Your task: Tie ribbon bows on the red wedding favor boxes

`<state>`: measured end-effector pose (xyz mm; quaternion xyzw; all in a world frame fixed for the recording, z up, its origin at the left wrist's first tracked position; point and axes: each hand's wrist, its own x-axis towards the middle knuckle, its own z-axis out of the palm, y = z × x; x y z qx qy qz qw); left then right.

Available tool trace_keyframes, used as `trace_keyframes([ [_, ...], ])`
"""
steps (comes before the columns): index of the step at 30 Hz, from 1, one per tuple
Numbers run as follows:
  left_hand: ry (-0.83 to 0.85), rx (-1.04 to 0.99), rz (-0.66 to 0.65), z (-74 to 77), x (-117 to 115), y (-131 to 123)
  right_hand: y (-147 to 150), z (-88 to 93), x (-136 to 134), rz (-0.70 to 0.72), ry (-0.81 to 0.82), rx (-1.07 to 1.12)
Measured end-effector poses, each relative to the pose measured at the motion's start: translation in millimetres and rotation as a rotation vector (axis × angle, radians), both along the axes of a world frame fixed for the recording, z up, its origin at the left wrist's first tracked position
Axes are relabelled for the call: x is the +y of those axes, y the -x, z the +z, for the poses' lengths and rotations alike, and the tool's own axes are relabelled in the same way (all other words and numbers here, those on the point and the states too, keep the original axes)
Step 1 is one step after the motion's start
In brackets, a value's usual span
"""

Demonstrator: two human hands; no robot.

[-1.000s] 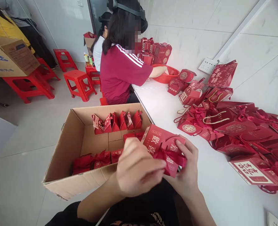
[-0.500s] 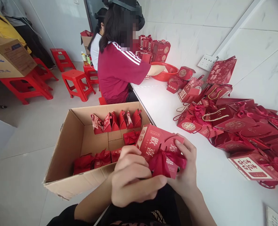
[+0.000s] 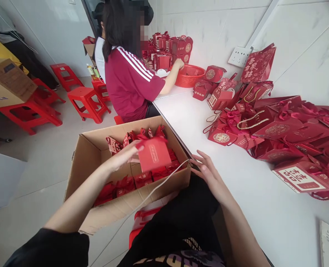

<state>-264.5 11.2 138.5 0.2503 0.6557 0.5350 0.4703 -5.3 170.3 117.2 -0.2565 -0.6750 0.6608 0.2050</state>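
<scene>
My left hand point(image 3: 125, 155) grips a small red gift box point(image 3: 154, 155) with a ribbon on top, holding it over the open cardboard carton point(image 3: 90, 155). Inside the carton, several red boxes stand in a row along the far side, and several more point(image 3: 142, 179) lie along the near side. My right hand point(image 3: 206, 170) holds nothing; its fingers are spread at the carton's right corner, beside the edge of the white table point(image 3: 253, 185). A thin pale cord runs from that corner down across the carton's near wall.
Red gift boxes and bags point(image 3: 289, 129) are heaped on the table at the right. A person in a maroon shirt point(image 3: 131, 85) sits beyond the carton, one hand at a red basket point(image 3: 190, 75). Red stools point(image 3: 89, 102) stand at the left.
My left hand has carried the ribboned box left and away from me, over the carton. My right hand has let go of it and opened. The view has shifted slightly.
</scene>
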Motion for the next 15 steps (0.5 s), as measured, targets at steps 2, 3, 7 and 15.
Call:
trace_keyframes([
  [2,0.136,-0.256,0.241,-26.1,1,26,-15,-3.5,7,-0.100,-0.028,-0.050],
  [3,0.177,-0.280,0.286,-39.5,1,36,-23,-6.0,9,-0.133,-0.050,-0.086],
  [7,0.303,-0.303,0.395,-89.1,-4,54,-62,-22.0,7,-0.161,-0.130,-0.261],
  [15,0.245,-0.416,0.276,-123.6,-18,52,-124,-48.9,-16,-0.236,-0.141,-0.485],
])
